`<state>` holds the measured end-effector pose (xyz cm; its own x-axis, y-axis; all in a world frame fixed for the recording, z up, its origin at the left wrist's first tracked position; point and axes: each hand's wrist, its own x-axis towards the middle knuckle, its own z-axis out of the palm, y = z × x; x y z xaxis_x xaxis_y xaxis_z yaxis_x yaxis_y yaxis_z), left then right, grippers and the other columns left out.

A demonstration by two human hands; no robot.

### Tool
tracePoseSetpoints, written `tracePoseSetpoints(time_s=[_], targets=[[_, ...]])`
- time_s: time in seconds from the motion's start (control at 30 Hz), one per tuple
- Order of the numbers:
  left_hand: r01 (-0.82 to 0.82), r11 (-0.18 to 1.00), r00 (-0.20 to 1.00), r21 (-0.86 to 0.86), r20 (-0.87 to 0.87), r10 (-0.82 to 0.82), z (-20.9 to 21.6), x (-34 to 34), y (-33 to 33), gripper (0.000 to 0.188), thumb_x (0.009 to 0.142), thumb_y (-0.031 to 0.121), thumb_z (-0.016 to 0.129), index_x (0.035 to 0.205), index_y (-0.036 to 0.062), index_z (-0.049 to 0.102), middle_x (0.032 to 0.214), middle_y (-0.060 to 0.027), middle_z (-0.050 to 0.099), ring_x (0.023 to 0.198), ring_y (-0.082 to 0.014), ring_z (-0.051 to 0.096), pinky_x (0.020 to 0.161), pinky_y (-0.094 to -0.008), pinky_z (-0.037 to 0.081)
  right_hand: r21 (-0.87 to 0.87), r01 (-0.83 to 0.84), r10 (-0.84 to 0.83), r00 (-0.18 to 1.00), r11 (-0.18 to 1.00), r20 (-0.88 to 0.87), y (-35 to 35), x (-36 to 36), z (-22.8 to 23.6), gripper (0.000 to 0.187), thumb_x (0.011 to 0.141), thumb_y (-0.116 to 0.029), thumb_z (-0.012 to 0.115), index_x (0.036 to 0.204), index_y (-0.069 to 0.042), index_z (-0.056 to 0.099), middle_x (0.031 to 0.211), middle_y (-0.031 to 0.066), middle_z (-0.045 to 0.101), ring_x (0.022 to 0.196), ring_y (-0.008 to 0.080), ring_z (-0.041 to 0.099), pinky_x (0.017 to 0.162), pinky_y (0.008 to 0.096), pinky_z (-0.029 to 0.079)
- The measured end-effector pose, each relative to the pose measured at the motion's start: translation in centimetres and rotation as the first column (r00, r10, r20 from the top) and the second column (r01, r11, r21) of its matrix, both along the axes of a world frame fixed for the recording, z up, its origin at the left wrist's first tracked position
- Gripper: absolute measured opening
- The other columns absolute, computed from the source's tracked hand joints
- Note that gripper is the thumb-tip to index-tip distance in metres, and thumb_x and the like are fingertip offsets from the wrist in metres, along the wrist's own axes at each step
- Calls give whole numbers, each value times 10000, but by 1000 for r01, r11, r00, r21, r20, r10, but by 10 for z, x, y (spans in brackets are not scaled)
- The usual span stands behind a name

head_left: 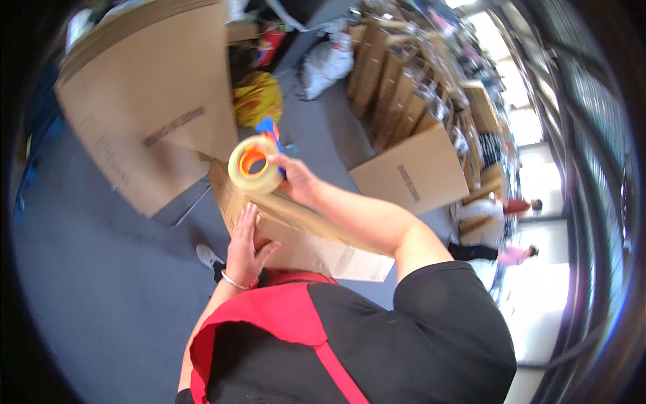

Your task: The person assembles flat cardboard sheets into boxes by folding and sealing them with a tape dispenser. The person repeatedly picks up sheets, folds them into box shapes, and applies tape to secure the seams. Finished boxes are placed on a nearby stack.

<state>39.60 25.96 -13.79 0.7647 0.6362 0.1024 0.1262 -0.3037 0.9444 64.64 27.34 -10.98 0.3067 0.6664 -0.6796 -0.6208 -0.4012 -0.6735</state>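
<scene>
A tall, narrow cardboard box stands close in front of my body. Flat against its near side lies my left hand, fingers stretched out and a white bangle at the wrist. My right hand is closed around the handle of a tape dispenser, held over the box's far left end. The dispenser has blue and orange parts and carries a large roll of clear yellowish tape. Whether the tape touches the box I cannot tell.
A stack of large flat cardboard sheets leans at the far left. Behind are a yellow bag and a white sack. Rows of upright cartons and a wide carton stand right. Two people are further off.
</scene>
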Motion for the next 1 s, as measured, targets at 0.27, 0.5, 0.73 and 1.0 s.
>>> tracePoseSetpoints(time_s=[0.27, 0.5, 0.73, 1.0], targets=[[131, 640, 972, -757, 226, 68, 17, 142, -121, 545, 1090, 343, 442, 1557, 67, 395, 1594, -134, 470, 1418, -292, 511, 1217, -430, 352, 68, 610, -534, 737, 789, -414, -283, 93, -26, 643, 887, -431, 672, 1441, -126, 555, 1396, 71, 632, 1261, 276, 615, 1098, 434, 489], [214, 162, 946, -963, 246, 210, -88, 274, -207, 801, 990, 624, 399, 1533, 37, 453, 1442, -178, 604, 1260, -334, 620, 1071, -466, 506, 280, 502, -451, 863, 818, -229, -405, 171, 5, 404, 937, -365, 663, 1254, -126, 589, 1086, 38, 634, 911, 157, 616, 806, 306, 512], [313, 145, 950, -939, 312, -32, 101, 383, -326, 767, 950, 604, 562, 1477, 54, 469, 1488, -133, 544, 1328, -324, 558, 1105, -455, 459, 529, 512, -452, 856, 676, -251, -530, 304, 84, 500, 964, -230, 603, 1424, -50, 525, 1483, 143, 539, 1381, 341, 536, 1179, 502, 438], [844, 494, 496, 211, 46, -867, 57, 525, -350, 1156, 793, 384, 856, 1680, 115, 166, 1734, -253, 43, 1610, -409, 2, 1276, -555, 44, -233, 939, -230, 293, 254, 928, -926, 328, 103, 556, 767, -307, 802, 1214, -21, 635, 1124, 128, 709, 993, 238, 699, 831, 391, 556]])
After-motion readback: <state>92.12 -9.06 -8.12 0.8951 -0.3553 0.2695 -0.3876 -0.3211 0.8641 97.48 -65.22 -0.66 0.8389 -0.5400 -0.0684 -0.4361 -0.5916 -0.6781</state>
